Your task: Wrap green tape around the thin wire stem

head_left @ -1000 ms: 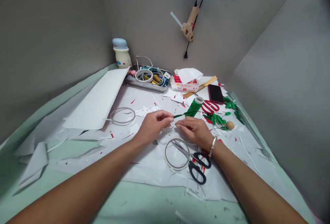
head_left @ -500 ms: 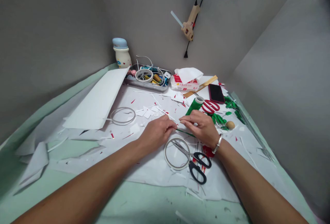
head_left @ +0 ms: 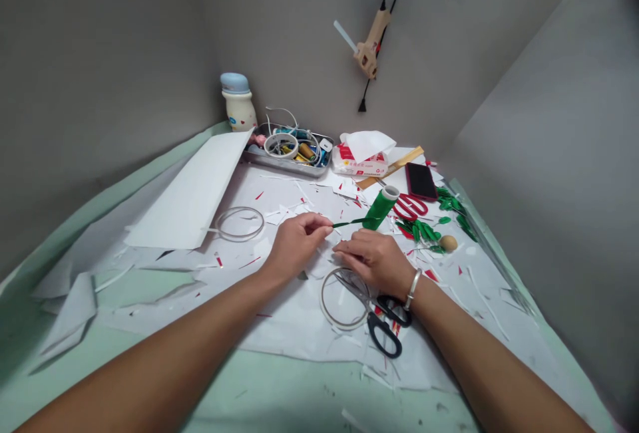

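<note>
Between its thumb and fingers, my left hand [head_left: 301, 240] pinches one end of a thin dark-green strip [head_left: 348, 223], which points right toward the spool. My right hand [head_left: 375, 259] is close by on the right, a little lower, its fingertips pressed together; what they hold, if anything, is too small to see. Just behind it a spool of green thread [head_left: 380, 210] stands tilted. Below my hands, black-handled scissors [head_left: 383, 338] lie with their blades across a roll of tape [head_left: 327, 310].
Green leaf shapes [head_left: 422, 230], a round wooden bead [head_left: 448, 243], red-handled scissors [head_left: 410, 207] and a phone [head_left: 421, 181] lie to the right. Behind are a metal tray [head_left: 294, 165] and a tissue pack [head_left: 359, 159]. A glue gun [head_left: 372, 47] hangs on the wall. Paper scraps litter the table.
The green strip dipped toward me, under my right hand, then rose back toward the spool. My left hand dropped and came up again; my right hand shifted right, then back left.
</note>
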`<action>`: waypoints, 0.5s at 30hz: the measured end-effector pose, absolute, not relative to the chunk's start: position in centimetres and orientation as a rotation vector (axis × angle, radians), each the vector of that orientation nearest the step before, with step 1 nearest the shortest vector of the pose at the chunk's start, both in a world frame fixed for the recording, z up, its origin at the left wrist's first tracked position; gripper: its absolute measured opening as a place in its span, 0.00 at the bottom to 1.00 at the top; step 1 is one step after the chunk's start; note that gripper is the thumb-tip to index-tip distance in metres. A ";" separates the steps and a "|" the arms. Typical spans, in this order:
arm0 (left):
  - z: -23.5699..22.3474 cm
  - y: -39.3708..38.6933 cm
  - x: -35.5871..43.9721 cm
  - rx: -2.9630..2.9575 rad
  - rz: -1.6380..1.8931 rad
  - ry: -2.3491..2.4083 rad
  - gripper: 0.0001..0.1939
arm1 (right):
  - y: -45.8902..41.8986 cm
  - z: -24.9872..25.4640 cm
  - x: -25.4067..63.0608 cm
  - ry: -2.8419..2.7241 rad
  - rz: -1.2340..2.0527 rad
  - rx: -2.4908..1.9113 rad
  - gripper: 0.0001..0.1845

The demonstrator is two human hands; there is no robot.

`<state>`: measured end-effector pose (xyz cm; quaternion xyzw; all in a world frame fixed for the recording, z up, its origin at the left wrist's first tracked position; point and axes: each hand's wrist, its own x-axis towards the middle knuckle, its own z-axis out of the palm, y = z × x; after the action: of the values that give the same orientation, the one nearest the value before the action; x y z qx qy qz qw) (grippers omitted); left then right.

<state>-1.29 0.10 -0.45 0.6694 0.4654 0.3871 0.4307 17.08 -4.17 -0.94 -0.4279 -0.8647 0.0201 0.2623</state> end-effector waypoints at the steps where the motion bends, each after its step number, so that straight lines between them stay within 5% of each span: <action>1: -0.6 0.2 -1.3 1.727 0.979 1.198 0.10 | -4.2 -0.8 17.1 -2.353 0.018 -1.146 0.10; 9: -0.8 -0.7 -1.3 2.318 0.804 1.158 0.09 | -4.0 0.0 18.4 -2.234 -0.037 -1.142 0.10; 15: -0.6 -0.9 -1.0 2.182 0.765 0.878 0.08 | -3.4 -0.1 19.1 -1.994 0.219 -1.219 0.11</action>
<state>-0.97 -0.87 -0.63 0.8333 0.3354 0.2922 0.3281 19.11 -3.38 -0.10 -0.4788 -0.7833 0.0862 0.3870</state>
